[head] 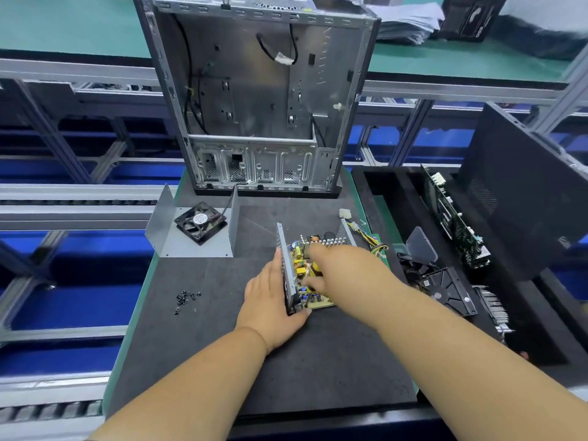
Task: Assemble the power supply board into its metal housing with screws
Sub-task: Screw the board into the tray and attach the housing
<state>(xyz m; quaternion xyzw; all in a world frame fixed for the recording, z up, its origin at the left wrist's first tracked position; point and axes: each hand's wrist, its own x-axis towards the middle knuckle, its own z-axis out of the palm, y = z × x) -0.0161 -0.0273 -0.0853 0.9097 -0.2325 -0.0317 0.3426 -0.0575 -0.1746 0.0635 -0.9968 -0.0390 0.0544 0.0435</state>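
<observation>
The yellow-brown power supply board, crowded with coils and capacitors, sat inside its open grey sheet-metal housing near the middle of the dark foam work mat. The left hand lay against the housing's left wall from outside, palm on the metal and thumb curled round the near corner, bracing it. The right hand reached down over the board; its fingertips were lost among the components, so whether they pinched anything could not be told.

The board looked seated but not yet fastened, to my judgement. The small heap of black screws lay untouched well to the left on the mat. If the right hand pressed on a tall part instead of the board's edge, a lead might bend; and if the board sat off its mounting holes, the screws would probably bite crooked. The yellow and black wire bundle trailing out at the far right could get trapped under the board.

Beyond the housing stood a bent grey metal cover with a black cooling fan lying in it, and behind that an open silver computer case. To the right a black foam tray held circuit cards and a drive. The mat rested on a green-edged bench beside grey conveyor rails.
</observation>
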